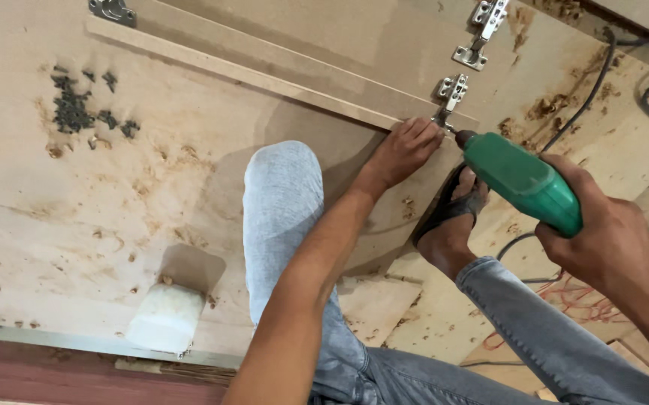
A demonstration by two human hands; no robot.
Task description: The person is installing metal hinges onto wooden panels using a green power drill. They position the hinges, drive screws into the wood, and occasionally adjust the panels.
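My right hand [609, 236] grips a green power drill [523, 180], its tip pointing at a metal cabinet hinge [450, 94] on the edge of a brown board [324, 45]. My left hand [407, 146] pinches something small, too small to make out, right at the drill tip beside that hinge. I sit on the floor with my knee [283, 187] raised and my sandalled foot [452, 217] just below the drill.
A second hinge [482, 30] and a third hinge [112, 10] sit on the board. A pile of dark screws [77, 109] lies upper left. A white block [167, 315] rests lower left. Black cables [602, 75] run at right.
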